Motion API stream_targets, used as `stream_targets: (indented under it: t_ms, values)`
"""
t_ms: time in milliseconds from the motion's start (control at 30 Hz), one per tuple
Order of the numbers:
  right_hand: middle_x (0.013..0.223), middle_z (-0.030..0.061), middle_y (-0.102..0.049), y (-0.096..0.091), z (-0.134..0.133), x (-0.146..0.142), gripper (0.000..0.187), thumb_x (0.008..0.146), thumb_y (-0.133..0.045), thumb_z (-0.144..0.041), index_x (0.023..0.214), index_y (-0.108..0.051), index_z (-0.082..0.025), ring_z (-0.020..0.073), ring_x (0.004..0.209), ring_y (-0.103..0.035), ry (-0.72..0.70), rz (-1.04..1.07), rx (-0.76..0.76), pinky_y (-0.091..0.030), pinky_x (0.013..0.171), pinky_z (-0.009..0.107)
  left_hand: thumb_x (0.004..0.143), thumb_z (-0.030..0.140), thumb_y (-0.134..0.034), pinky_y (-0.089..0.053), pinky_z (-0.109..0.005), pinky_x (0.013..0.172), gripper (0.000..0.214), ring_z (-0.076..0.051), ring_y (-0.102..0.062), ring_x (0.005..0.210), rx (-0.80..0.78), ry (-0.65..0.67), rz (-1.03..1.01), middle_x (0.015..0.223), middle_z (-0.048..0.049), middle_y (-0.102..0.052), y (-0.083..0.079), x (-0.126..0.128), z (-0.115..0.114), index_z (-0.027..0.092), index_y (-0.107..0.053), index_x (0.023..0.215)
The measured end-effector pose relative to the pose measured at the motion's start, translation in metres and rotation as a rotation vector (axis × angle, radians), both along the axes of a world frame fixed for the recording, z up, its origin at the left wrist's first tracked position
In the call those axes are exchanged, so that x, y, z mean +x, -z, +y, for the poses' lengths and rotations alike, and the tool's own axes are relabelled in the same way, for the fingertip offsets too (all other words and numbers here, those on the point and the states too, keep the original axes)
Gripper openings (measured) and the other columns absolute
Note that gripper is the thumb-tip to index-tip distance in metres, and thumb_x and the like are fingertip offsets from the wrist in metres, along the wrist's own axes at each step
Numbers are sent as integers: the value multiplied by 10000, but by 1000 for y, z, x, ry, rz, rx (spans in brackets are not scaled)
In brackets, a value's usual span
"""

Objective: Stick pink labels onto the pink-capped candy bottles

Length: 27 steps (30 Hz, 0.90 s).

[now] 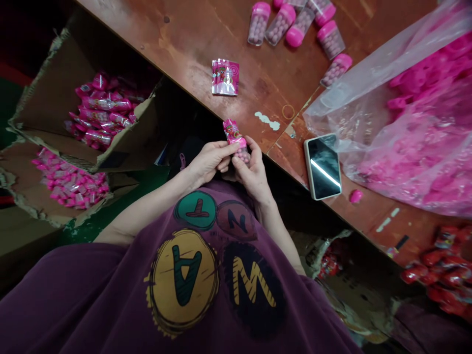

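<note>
Both hands meet just below the edge of the brown wooden table, above my purple shirt. My left hand and my right hand are closed together on one small clear tube of pink candy balls. A pink printed sleeve sits over the tube's upper end and sticks up between the fingertips. A small stack of flat pink sleeves lies on the table beyond the hands.
Several pink-capped candy tubes lie at the table's far side. A phone and a clear bag of pink plastic parts are at the right. Cardboard boxes with wrapped pink tubes stand at the left, red packets at lower right.
</note>
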State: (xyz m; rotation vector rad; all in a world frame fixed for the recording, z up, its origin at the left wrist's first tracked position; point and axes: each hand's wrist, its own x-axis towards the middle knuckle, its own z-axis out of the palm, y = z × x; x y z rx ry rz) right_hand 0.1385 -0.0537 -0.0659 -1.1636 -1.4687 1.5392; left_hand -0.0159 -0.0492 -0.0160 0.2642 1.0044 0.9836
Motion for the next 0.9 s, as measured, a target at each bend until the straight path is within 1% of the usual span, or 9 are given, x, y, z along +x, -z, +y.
stream_targets:
  t_ms: [100, 167, 300, 400, 467, 533, 633, 800, 900]
  values:
    - [1342, 104, -659, 1, 0, 1, 743, 975, -681, -601, 1566, -360, -286, 227, 1125, -715, 15, -25, 30, -637, 1044, 465, 907, 361, -864, -325, -188, 436, 327, -29, -386, 384, -9, 45, -42, 505, 57, -477, 5, -3, 0, 133, -683, 759]
    - [1304, 99, -672, 1, -2, 0, 767, 967, -696, -601, 1571, -350, -281, 223, 1078, -726, 18, -51, 55, -654, 1003, 459, 894, 380, -876, -331, -187, 436, 339, -30, -386, 384, -36, 22, -53, 511, 58, -479, 6, -3, 2, 138, -677, 762]
    - [1062, 23, -699, -1, -7, -4, 776, 966, -700, -619, 1568, -303, -332, 172, 822, -717, -14, 34, -43, -672, 736, 354, 898, 388, -872, -265, -178, 406, 349, -3, -295, 372, -75, -88, -22, 533, 63, -490, 5, -2, 9, 135, -674, 760]
    - [814, -58, -587, -5, -10, -5, 655, 1005, -631, -637, 1514, -323, -362, 117, 573, -559, 24, 101, -166, -550, 528, 261, 900, 380, -871, -255, -176, 409, 345, 6, -288, 383, -58, -87, -23, 564, 46, -537, 4, -3, 11, 126, -686, 756]
    - [764, -76, -530, -6, -12, -6, 595, 1018, -601, -647, 1475, -347, -363, 101, 501, -461, 58, 116, -191, -468, 460, 239, 887, 391, -883, -247, -176, 408, 355, 10, -273, 382, -34, -68, -42, 566, 40, -548, 3, -3, 10, 119, -696, 755]
    - [807, -60, -564, -5, -13, -9, 599, 1013, -600, -656, 1467, -355, -352, 106, 530, -493, 93, 101, -142, -490, 488, 251, 873, 415, -894, -252, -176, 409, 373, 8, -258, 376, -21, -57, -54, 535, 48, -524, 3, -3, 9, 116, -704, 755]
    - [917, -13, -643, -2, -13, -14, 635, 1000, -613, -666, 1479, -367, -330, 141, 689, -634, 128, 39, -50, -599, 648, 302, 863, 448, -897, -253, -183, 402, 413, 9, -260, 363, -46, -59, -35, 554, 28, -572, 3, -1, 6, 118, -681, 738]
    - [872, -25, -671, 1, -11, -17, 647, 1001, -604, -670, 1491, -354, -331, 139, 610, -625, 91, 59, -170, -586, 584, 294, 857, 431, -904, -221, -185, 375, 474, 11, -288, 345, -151, -145, 22, 554, 31, -571, 8, 0, 3, 137, -588, 662]
    - [944, 10, -726, -1, -12, -15, 690, 1016, -596, -644, 1555, -335, -302, 155, 653, -664, 53, -79, -66, -610, 658, 323, 886, 422, -880, -249, -188, 373, 464, 1, -302, 344, -215, -184, 13, 545, 30, -572, 9, 1, 3, 145, -581, 663]
